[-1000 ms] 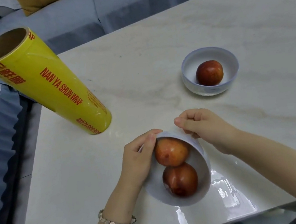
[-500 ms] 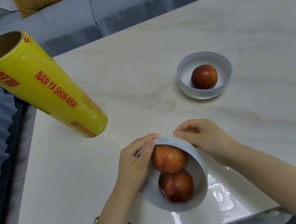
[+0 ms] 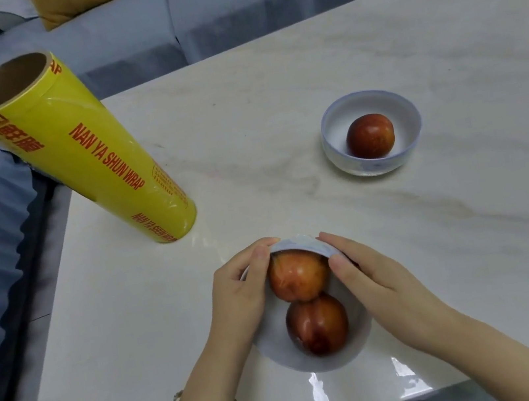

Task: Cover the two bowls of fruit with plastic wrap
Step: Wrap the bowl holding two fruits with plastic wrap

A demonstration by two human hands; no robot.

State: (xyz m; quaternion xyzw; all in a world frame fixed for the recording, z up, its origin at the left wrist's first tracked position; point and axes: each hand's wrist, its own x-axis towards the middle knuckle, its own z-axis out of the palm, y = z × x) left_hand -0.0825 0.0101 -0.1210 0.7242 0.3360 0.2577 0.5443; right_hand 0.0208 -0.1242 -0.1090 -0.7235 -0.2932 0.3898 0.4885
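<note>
Near bowl [image 3: 358,341], table's [image 3: 276,111] near edge: left hand [image 3: 237,298] and right hand [image 3: 381,289] pinch its far rim, fingers curled. Wrap roll [image 3: 82,153]: left edge. Second bowl [image 3: 333,120]: well apart.

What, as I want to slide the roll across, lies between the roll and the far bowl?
Nothing: in the head view only bare table separates the roll and the far bowl.

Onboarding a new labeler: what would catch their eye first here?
The tall yellow roll of plastic wrap stands at the left edge of the table. Up front, the left hand and right hand grip the far rim of a white bowl holding two red fruits. A second bowl with one fruit sits farther right.
</note>
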